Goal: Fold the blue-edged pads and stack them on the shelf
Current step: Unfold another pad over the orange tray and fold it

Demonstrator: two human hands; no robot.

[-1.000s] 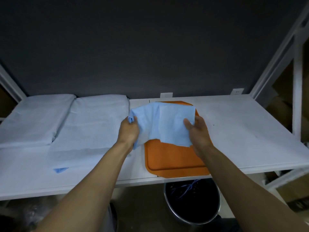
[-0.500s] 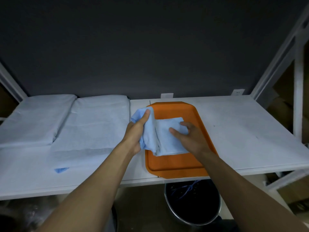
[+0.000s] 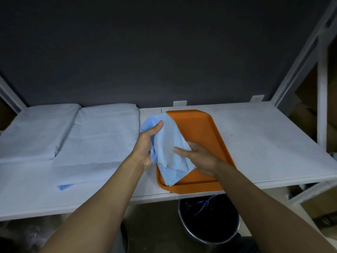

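Observation:
A light blue pad (image 3: 166, 147) hangs folded and bunched between both hands, above the left half of the orange tray (image 3: 202, 128). My left hand (image 3: 145, 145) grips its upper left edge, thumb on top. My right hand (image 3: 197, 157) holds its right side from beneath, fingers pressed on the cloth. On the left of the white shelf (image 3: 264, 143) lie two stacks of folded white pads (image 3: 36, 132) (image 3: 102, 132). A spread pad with a blue corner (image 3: 64, 187) lies in front of them.
A dark round bin with a metal rim (image 3: 209, 220) stands under the shelf, below the tray. White frame posts (image 3: 321, 88) rise at the right. A dark wall closes the back.
The pad went from held wide open to folded in half, then bunched narrower. My hands have come closer together and the pad now hangs lower over the tray's left side.

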